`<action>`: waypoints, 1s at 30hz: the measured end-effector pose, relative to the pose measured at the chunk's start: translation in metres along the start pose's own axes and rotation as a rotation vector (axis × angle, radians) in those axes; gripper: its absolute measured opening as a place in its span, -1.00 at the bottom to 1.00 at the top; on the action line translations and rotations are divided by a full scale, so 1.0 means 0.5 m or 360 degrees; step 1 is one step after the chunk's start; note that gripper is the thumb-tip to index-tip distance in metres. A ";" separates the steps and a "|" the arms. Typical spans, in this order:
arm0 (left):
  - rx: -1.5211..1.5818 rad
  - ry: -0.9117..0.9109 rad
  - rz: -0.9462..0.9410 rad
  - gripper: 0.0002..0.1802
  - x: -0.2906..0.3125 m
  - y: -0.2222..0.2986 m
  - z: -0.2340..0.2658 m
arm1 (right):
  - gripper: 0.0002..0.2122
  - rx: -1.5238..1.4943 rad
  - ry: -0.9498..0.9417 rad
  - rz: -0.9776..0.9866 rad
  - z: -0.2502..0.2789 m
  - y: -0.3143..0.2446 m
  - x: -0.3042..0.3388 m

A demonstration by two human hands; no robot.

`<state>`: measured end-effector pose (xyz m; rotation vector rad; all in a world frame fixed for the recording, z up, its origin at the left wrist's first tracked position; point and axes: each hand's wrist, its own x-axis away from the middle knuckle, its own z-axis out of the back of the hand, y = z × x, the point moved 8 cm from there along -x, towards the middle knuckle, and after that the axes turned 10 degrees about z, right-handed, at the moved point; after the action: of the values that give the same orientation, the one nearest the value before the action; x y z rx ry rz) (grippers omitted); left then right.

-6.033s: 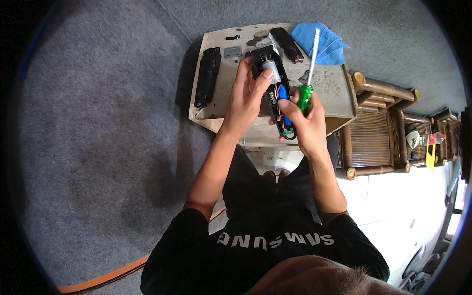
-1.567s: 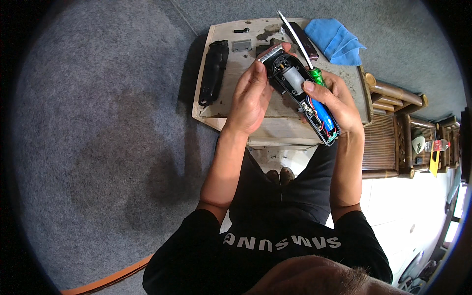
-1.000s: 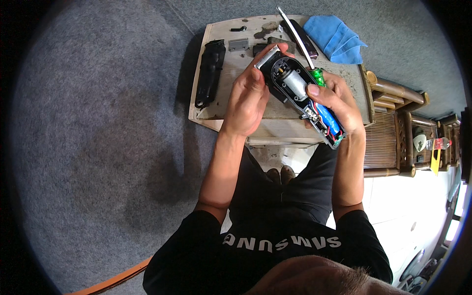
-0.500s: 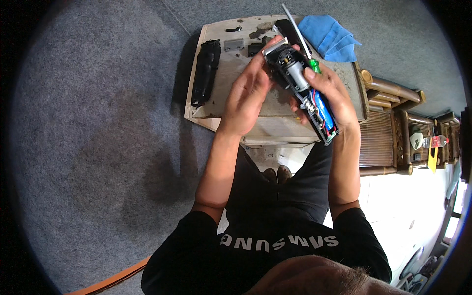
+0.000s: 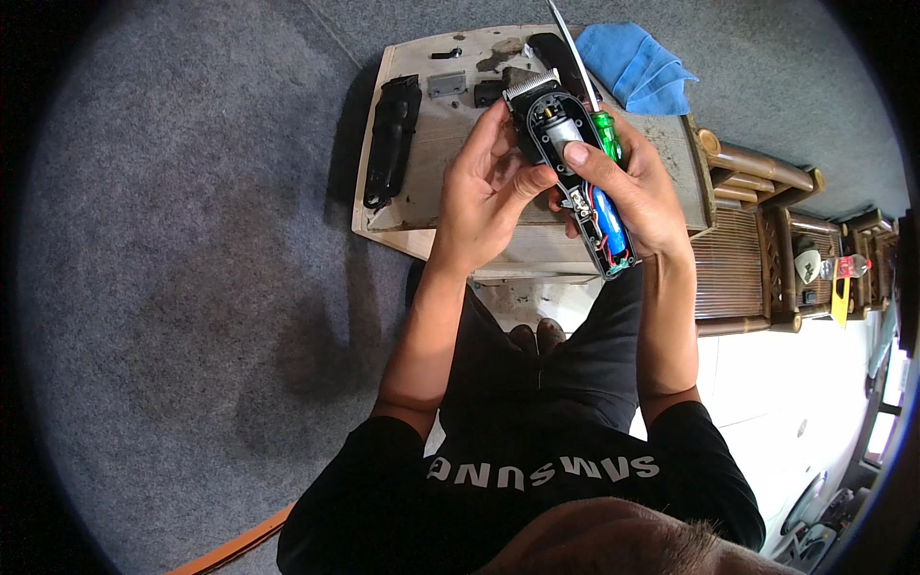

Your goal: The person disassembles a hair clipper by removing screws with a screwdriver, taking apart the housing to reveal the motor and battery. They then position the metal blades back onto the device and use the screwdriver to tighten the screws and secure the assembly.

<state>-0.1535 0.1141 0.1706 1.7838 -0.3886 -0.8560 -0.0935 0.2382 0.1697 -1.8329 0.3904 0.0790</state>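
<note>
Left of the opened clipper (image 5: 580, 201) are a black casing (image 5: 391, 144) and our half-curled left hand (image 5: 479, 203) — whether gripping, we can't tell — its thumb lower than a second ago. Below the clipper, pale lettering (image 5: 486, 472) marks our shirt (image 5: 407, 517); our right hand (image 5: 644, 189) holds clipper and green screwdriver (image 5: 608, 137), a blue cloth (image 5: 634, 67) beyond.

Casing (image 5: 391, 139) at table (image 5: 426, 187) left, cloth (image 5: 635, 69) at far right corner, clipper (image 5: 581, 199) between the hands (image 5: 479, 203).

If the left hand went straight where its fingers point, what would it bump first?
Probably the opened black clipper: the left hand has its fingers right against or just behind its upper end; depth is hard to tell.
</note>
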 end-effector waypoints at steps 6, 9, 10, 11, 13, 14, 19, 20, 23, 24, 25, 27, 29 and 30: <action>0.0084 -0.0003 0.0021 -0.18 -0.003 -0.002 -0.001 | -0.43 0.0042 0.0023 0.0031 0.002 0.000 0.000; 0.0083 0.0014 0.0028 -0.23 -0.004 0.002 -0.007 | -0.48 0.0041 0.0040 0.0035 0.003 0.003 -0.005; 0.0084 0.0024 0.0027 -0.25 -0.004 0.002 -0.007 | -0.50 0.0031 0.0057 0.0040 0.003 0.004 -0.006; 0.0086 0.0034 0.0026 -0.27 -0.004 0.002 -0.007 | -0.50 0.0031 0.0061 0.0040 0.003 0.005 -0.007; -0.0052 0.0080 0.0089 -0.33 -0.005 -0.009 -0.001 | -0.55 0.0078 0.0121 0.0077 0.008 0.003 -0.009; -0.0053 0.0079 0.0089 -0.33 -0.005 -0.011 0.004 | -0.55 0.0078 0.0122 0.0078 0.007 0.002 -0.009; -0.0154 -0.0039 0.0246 -0.34 -0.007 -0.033 0.006 | -0.61 0.0023 0.0181 0.0092 0.014 0.004 -0.008; -0.0149 -0.0042 0.0257 -0.34 -0.006 -0.030 0.002 | -0.61 0.0023 0.0191 0.0083 0.015 0.004 -0.010; -0.0033 -0.0190 0.0152 -0.30 -0.003 -0.008 -0.026 | -0.62 -0.0002 0.0239 0.0119 0.019 -0.009 -0.008; -0.0028 -0.0197 0.0158 -0.30 -0.002 -0.010 -0.027 | -0.62 0.0000 0.0249 0.0117 0.020 -0.007 -0.008; -0.0028 -0.0187 0.0154 -0.32 -0.001 -0.012 -0.026 | -0.62 0.0009 0.0291 0.0161 0.024 -0.007 -0.010; -0.0025 -0.0183 0.0151 -0.35 -0.002 -0.014 -0.026 | -0.62 -0.0008 0.0333 0.0209 0.032 -0.007 -0.013; 0.0057 -0.0143 0.0191 -0.44 -0.007 -0.019 -0.022 | -0.62 0.0027 0.0363 0.0253 0.039 -0.003 -0.015; 0.0056 -0.0145 0.0191 -0.44 -0.008 -0.021 -0.022 | -0.62 0.0058 0.0385 0.0295 0.041 -0.004 -0.016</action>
<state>-0.1500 0.1279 0.1644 1.7393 -0.5676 -0.8517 -0.0973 0.2597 0.1677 -1.7715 0.7269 -0.0233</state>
